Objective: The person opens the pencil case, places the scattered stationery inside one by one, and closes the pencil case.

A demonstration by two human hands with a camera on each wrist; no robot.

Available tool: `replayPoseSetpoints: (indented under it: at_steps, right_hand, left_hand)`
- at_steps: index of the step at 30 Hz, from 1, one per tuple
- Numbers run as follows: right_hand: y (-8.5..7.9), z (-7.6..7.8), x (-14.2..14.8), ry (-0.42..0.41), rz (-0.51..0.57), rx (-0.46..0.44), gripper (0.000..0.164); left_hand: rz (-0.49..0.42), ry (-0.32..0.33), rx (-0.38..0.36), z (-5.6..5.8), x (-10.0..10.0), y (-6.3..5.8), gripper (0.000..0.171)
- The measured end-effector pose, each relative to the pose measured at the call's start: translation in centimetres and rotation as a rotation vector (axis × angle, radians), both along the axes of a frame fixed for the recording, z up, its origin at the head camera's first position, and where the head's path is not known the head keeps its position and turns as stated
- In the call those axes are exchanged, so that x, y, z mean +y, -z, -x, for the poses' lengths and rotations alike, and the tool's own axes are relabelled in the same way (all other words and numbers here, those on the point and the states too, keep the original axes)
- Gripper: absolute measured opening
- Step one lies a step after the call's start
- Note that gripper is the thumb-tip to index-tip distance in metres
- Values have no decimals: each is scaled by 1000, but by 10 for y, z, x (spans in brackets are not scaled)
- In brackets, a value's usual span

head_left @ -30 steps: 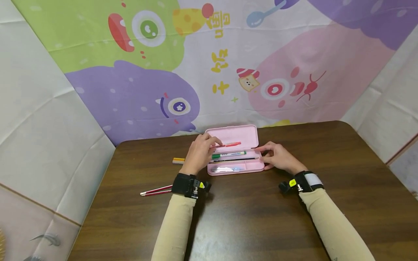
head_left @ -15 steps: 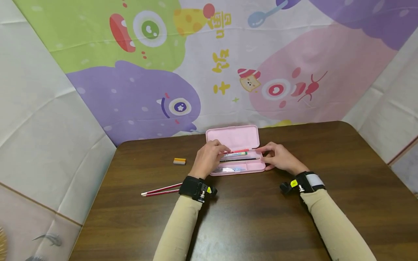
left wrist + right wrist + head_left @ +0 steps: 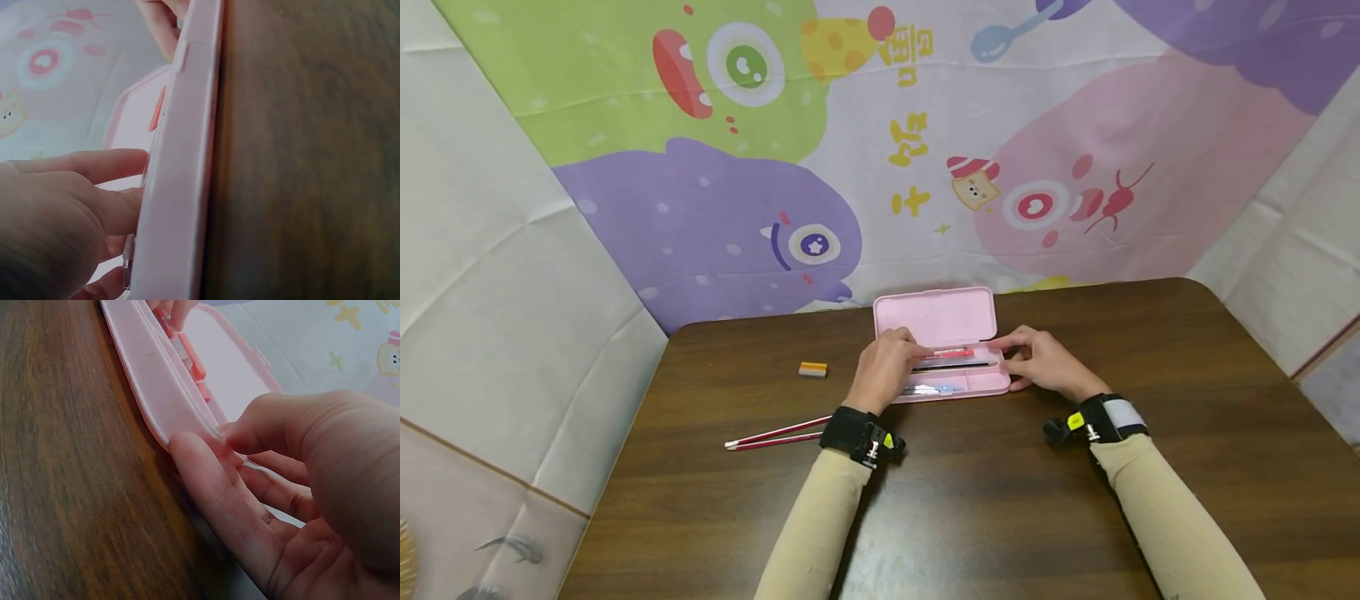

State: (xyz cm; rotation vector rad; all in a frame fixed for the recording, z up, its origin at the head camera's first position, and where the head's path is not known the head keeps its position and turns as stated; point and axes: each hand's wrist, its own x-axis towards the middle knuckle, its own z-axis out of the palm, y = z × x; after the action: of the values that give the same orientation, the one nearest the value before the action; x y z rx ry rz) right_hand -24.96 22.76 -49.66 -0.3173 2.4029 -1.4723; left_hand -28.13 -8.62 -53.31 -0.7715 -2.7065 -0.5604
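Note:
A pink pencil case [image 3: 936,317] lies with its lid raised at the back of the table. My left hand [image 3: 883,367] reaches over its left part, and the fingers pinch a red pen [image 3: 953,353] low in the back of the tray. The left fingertips are partly hidden behind the case wall in the left wrist view. My right hand [image 3: 1048,364] grips the right end of the case, with the thumb [image 3: 262,422] on the rim and a finger against the outer wall. A dark pencil [image 3: 966,365] and a light blue-tipped tool [image 3: 936,389] lie inside the tray.
Two red-and-white pencils [image 3: 775,435] lie on the brown table [image 3: 985,508], left of the left wrist. A small orange-and-grey block [image 3: 813,369] sits left of the case. Behind the table hangs a cartoon-printed cloth [image 3: 917,250].
My left hand has moved right and down, lowering the red pen from in front of the lid into the tray, over the green marker. The right hand stays on the case.

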Motion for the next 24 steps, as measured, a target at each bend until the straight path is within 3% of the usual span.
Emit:
replayPoseSetpoints:
  at_steps: [2,8,15,16,19,22,23,24]
  right_hand:
    - [0,0,0,1,5,0,45]
    - [0,0,0,4,12,-2,45]
    - [0,1,0,6,4,-2,44]
    - [1,1,-1,7,3,-2,44]
    - [1,2,-1,7,-3,3,44]
    - [1,2,-1,8,-4,4,45]
    - [1,1,0,8,-3,4,45]
    - [1,1,0,8,-2,4,45]
  left_hand:
    - [20,-2,-17,7,0,12,42]
    - [79,-4,-15,13,-1,23,48]
    - [68,-7,-34,8,-1,17,45]
    - [79,-12,-27,1,-1,8,44]
    - [74,-21,-39,0,0,6,42]
    - [82,-32,-54,0,0,5,41]
    - [69,-30,-71,6,0,13,41]
    - [74,-33,-73,6,0,13,41]
